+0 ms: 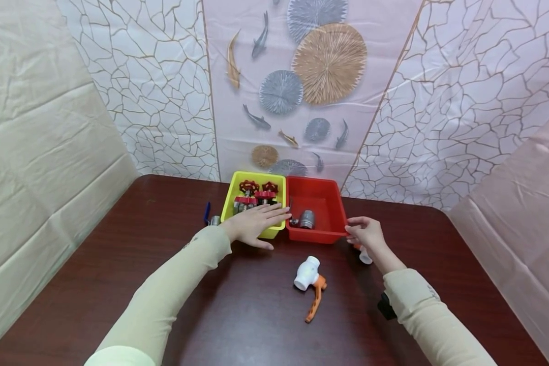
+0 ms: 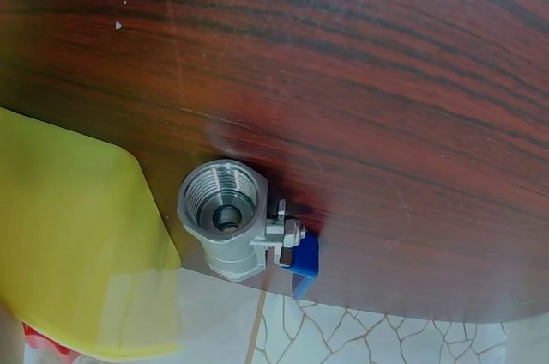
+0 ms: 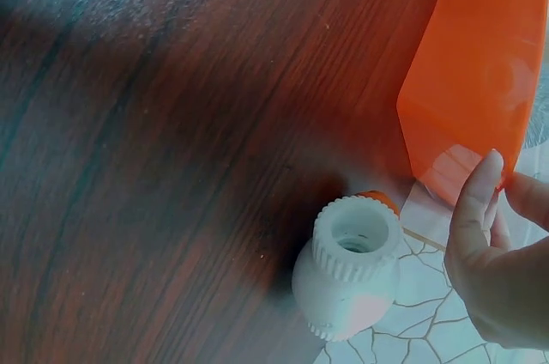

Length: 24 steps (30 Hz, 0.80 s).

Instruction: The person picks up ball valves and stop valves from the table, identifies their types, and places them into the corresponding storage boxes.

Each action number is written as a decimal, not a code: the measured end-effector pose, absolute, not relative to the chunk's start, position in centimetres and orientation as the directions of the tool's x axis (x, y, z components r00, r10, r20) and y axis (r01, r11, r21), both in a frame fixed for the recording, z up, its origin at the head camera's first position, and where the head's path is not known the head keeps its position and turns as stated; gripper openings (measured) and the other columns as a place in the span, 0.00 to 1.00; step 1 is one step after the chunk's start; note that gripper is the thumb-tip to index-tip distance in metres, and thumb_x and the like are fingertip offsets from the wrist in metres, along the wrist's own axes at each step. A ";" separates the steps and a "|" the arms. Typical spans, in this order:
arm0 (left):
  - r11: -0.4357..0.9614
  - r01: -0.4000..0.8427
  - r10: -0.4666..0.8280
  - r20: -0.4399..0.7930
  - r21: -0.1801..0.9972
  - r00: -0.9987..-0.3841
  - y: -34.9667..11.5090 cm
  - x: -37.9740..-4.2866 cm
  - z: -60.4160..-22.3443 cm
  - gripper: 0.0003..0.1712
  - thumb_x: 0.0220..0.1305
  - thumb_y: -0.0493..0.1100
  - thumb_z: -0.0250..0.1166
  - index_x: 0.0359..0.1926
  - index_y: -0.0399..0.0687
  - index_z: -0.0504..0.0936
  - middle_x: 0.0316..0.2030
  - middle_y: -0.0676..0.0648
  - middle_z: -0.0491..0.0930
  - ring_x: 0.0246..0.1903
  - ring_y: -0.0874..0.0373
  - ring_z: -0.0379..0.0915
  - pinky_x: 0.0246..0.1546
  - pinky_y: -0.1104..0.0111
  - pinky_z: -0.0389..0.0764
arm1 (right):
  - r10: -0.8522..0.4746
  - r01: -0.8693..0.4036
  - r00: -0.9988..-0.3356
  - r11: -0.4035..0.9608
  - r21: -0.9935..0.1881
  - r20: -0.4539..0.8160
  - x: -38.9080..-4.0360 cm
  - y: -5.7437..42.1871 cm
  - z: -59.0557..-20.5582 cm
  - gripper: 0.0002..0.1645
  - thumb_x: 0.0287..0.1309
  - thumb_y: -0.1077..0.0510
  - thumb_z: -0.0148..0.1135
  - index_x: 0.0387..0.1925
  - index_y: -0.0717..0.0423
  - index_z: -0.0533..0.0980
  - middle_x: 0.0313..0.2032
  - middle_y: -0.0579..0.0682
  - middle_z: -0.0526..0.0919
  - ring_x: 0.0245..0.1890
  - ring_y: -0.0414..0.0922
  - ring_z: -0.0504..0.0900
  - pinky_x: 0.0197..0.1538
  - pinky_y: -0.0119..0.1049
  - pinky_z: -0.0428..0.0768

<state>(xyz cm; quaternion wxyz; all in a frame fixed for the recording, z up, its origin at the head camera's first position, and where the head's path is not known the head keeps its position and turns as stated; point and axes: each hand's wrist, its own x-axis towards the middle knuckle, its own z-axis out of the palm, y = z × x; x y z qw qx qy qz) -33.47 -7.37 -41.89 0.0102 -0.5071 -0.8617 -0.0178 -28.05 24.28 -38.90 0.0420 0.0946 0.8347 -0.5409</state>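
1. Pinches the near right corner of the red bin (image 1: pixel 317 237) between thumb and fingertips of the right hand (image 1: pixel 367 236), lightly closed on the rim.
2. Spreads the left hand (image 1: pixel 256 223) over the yellow bin (image 1: pixel 270 234), fingers straight and apart, gripping nothing; cannot tell whether pressing on the rim or just above.
3. Sets both bins upright, side by side, on the desk (image 1: pixel 256 330), near the far edge and the patterned cloth (image 1: pixel 155 76).
4. Looks like smooth, thin plastic in both: probably light, slightly springy, slippery along the walls, not fragile. Best held by the rim at opposite sides and kept level, to avoid rolling the steel fitting (image 1: pixel 307 219) inside the red bin.
5. Likely weighs more on the yellow side, loaded with red-wheeled valves (image 1: pixel 249 187); calls for a firmer grip there.
6. Lies nearer the person, in front of the red bin: a white valve (image 1: pixel 307 274) with an orange handle (image 1: pixel 317 300).
7. Rests just beside the red bin, below the right hand: a second white valve (image 3: pixel 347 269), likely blocking any slide rightward.
8. Stands just left of the yellow bin: a steel valve (image 2: pixel 230 231) with a blue handle (image 2: pixel 302 265), likely in the way leftward.
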 end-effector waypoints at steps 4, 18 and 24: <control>0.487 0.873 0.872 0.044 0.024 -0.488 -7.3 -33.5 -42.0 0.53 0.58 0.66 0.59 0.74 0.49 0.46 0.74 0.45 0.45 0.73 0.47 0.39 0.72 0.52 0.48 | 0.107 0.183 -0.982 0.404 -0.896 -0.153 -28.0 24.3 -38.8 0.24 0.62 0.64 0.56 0.57 0.72 0.67 0.29 0.50 0.81 0.21 0.35 0.81 0.36 0.35 0.84; 0.512 0.859 0.858 0.037 0.014 -0.512 -7.2 -33.3 -42.0 0.52 0.58 0.66 0.59 0.74 0.51 0.46 0.74 0.46 0.45 0.73 0.46 0.40 0.72 0.53 0.48 | 0.105 0.107 -0.992 0.447 -0.888 -0.066 -27.3 24.3 -38.7 0.21 0.62 0.65 0.54 0.55 0.73 0.68 0.30 0.51 0.80 0.18 0.31 0.77 0.32 0.33 0.84; 0.522 0.853 0.852 0.028 0.012 -0.522 -7.3 -33.2 -42.0 0.53 0.58 0.67 0.58 0.74 0.52 0.45 0.75 0.48 0.43 0.73 0.47 0.39 0.72 0.54 0.48 | 0.081 0.032 -0.997 0.510 -0.860 0.011 -26.5 23.9 -38.5 0.18 0.63 0.65 0.52 0.53 0.71 0.70 0.30 0.54 0.77 0.19 0.33 0.76 0.30 0.32 0.82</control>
